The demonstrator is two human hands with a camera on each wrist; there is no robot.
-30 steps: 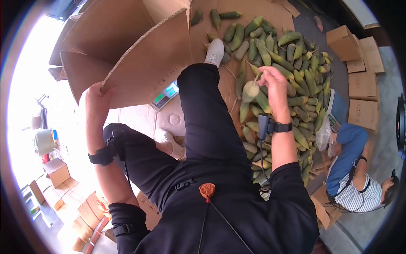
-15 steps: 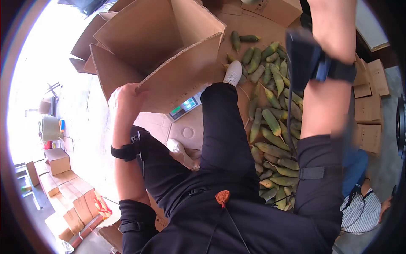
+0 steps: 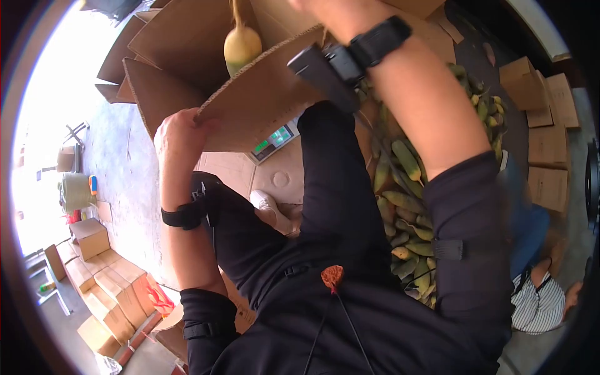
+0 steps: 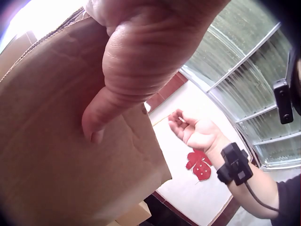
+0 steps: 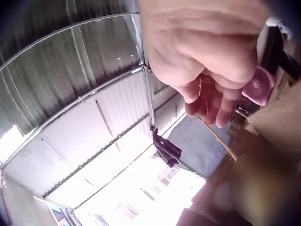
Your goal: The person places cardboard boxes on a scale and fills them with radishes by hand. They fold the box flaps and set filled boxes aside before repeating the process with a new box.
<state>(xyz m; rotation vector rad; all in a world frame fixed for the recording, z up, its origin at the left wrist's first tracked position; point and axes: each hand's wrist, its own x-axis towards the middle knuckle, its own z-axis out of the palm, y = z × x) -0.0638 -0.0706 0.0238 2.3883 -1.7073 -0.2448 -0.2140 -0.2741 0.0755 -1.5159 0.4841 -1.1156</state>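
My left hand (image 3: 181, 134) grips the near top edge of a large cardboard box (image 3: 275, 94); the thumb (image 4: 94, 127) lies against the cardboard in the left wrist view. A pale-topped green radish (image 3: 242, 49) is at the box opening, its green end partly hidden behind the near wall. Most of my right hand is beyond the top edge of the head view. In the right wrist view, that hand (image 5: 204, 70) has loosely bent fingers, with the radish's thin root end right at the fingertips. The radish body is blurred there.
Many green radishes (image 3: 406, 159) lie heaped on the floor at right. A digital scale (image 3: 272, 144) shows beneath the box. Stacked cartons (image 3: 547, 150) stand at far right, more cartons (image 3: 119, 278) at lower left. Another person (image 3: 540, 303) is at lower right.
My right hand has carried the radish by its root from the heap up and left to the box, where its fingers have loosened. My left hand keeps gripping the box edge.
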